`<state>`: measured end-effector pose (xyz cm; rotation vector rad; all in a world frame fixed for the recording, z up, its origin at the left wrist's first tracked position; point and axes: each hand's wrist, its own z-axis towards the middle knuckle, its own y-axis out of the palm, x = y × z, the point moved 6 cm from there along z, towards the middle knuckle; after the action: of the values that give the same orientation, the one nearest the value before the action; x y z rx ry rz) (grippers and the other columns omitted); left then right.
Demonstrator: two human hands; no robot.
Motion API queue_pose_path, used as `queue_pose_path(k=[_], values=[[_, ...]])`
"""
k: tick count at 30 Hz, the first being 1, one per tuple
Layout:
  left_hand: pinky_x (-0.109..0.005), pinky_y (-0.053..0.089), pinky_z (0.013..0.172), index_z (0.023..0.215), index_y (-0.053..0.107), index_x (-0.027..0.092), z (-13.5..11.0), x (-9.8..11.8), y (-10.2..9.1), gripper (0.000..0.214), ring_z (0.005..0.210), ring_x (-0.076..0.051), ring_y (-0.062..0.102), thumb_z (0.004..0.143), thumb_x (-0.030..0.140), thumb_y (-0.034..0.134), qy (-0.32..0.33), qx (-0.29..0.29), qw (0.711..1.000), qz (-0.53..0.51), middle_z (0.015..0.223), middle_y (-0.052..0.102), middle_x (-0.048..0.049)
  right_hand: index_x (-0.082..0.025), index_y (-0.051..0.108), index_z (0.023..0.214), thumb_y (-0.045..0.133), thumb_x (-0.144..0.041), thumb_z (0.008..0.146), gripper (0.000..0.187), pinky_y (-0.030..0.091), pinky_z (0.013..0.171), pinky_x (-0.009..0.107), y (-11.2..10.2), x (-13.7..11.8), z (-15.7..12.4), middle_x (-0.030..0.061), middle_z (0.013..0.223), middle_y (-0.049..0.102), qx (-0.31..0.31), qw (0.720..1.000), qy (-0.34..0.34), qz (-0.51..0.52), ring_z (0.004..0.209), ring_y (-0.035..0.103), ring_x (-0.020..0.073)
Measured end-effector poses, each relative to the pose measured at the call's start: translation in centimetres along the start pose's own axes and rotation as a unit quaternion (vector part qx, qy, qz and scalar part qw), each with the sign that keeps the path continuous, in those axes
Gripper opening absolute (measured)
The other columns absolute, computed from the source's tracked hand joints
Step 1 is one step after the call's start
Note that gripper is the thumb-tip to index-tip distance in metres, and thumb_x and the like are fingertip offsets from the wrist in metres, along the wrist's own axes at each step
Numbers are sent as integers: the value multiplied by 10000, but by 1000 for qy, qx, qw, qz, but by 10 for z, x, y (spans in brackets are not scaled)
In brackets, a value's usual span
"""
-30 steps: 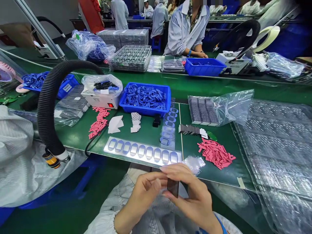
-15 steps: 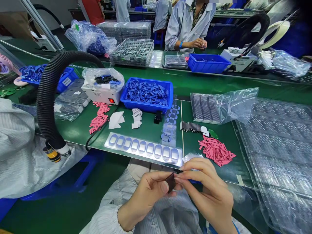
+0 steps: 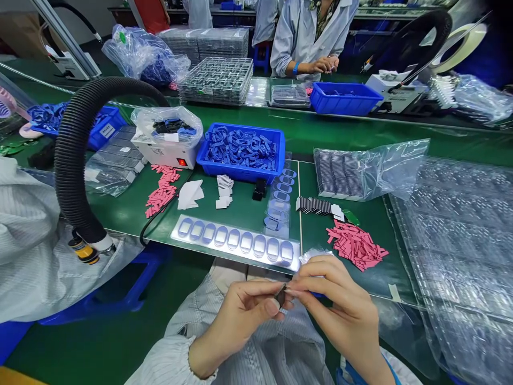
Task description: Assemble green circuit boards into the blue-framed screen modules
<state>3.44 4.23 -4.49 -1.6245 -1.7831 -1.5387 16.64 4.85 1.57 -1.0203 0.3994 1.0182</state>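
Note:
A small dark flat piece (image 3: 281,295) is pinched between the thumb and fingers of my left hand (image 3: 249,310), above my lap. My right hand (image 3: 334,302) meets it from the right, thumb and forefinger pressed together at the piece's edge. Whatever lies between those right fingertips is too small to make out. Just beyond the hands, along the bench's front edge, lies a pale strip (image 3: 294,263) bearing a row of oval blue-rimmed stickers (image 3: 221,238). A crumpled clear plastic scrap (image 3: 315,253) is partly covered by my right hand.
Pink strips (image 3: 356,246) are heaped at right, beside a row of black-and-white pieces (image 3: 316,207) and a bagged stack (image 3: 339,174). A blue bin (image 3: 240,175) holds blue plastic parts. A black flexible hose (image 3: 74,160) arches at left. Across the bench a co-worker (image 3: 312,43) handles something small.
The dark piece has tilted in my left fingers and now shows a narrower, greyer side. Both hands stay together, shifted slightly left. The view has moved a little.

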Motion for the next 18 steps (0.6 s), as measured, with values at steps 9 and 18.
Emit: queue_pose_path(k=[9, 18], values=[[-211, 496, 617, 924, 765, 242, 0, 4, 3, 342, 701, -138, 573, 677, 473, 718, 6, -30, 1000, 1, 735, 654, -46, -228, 650, 810, 629, -69, 769, 166, 479, 651, 335, 1, 3, -1, 17, 753, 654, -18, 1000, 9, 17, 754, 588, 174], [-293, 513, 736, 957, 754, 269, -3, 11, 1, 293, 775, -185, 617, 724, 435, 691, 66, -32, 996, 54, 814, 688, -67, -223, 613, 785, 603, -95, 801, 129, 479, 633, 344, 5, 5, 2, 21, 728, 638, -25, 997, 28, 62, 707, 593, 179]])
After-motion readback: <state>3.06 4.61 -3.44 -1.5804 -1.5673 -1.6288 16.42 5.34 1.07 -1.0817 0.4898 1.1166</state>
